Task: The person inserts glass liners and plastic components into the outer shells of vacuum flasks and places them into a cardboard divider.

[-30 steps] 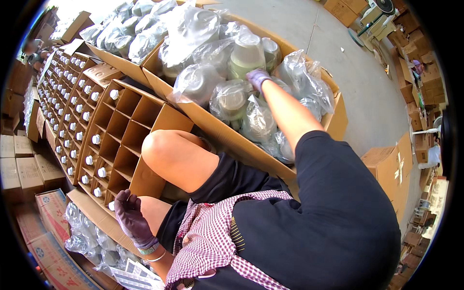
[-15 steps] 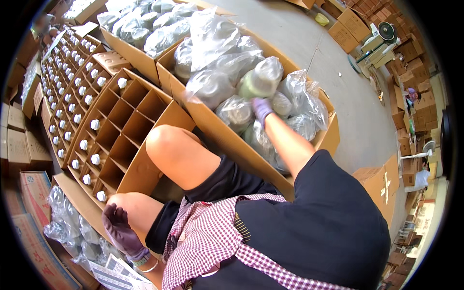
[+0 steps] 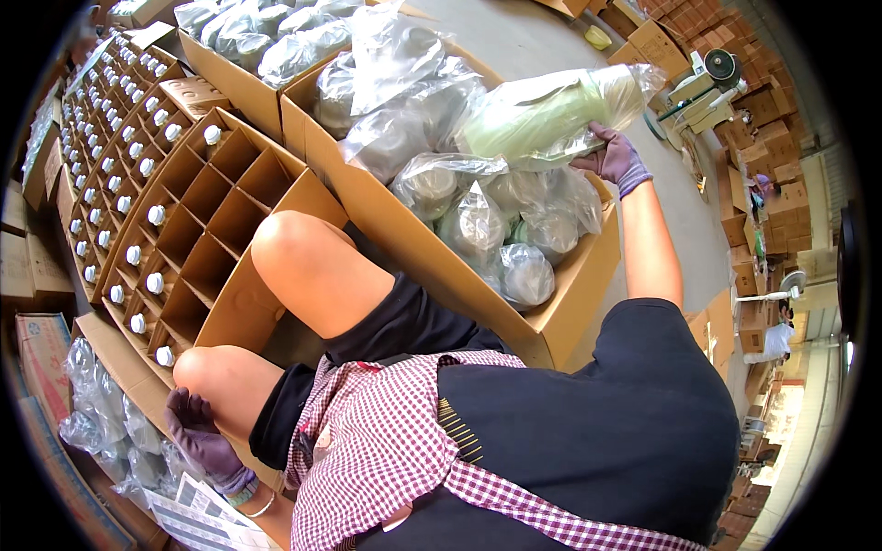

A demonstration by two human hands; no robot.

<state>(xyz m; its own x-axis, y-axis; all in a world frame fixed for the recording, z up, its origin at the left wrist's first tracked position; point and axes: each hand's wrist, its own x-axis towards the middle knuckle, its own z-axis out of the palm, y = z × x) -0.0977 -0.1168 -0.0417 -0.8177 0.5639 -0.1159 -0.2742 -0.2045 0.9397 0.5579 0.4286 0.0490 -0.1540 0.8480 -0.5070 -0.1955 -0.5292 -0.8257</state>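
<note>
My right hand, in a purple glove, grips a pale green, bottle-shaped container in a clear plastic bag. The container lies tilted nearly level above a long cardboard box, its narrower end toward the right. More bagged containers fill that box. Beside my left knee, my gloved left hand is raised with its fingers loosely bent and apart, holding nothing. In front of my knees stands a cardboard carton with dividers; white-capped items occupy cells along its left side, while other cells look bare.
Further cartons of white-capped items stand at the left. Another box of bagged pieces is at the back. Bagged pieces and printed sheets lie at lower left. A fan and stacked cartons are on the right.
My right hand has lifted the pale green container out of the box, up and to the right, turning it to lie nearly level. My left hand stays beside my knee.
</note>
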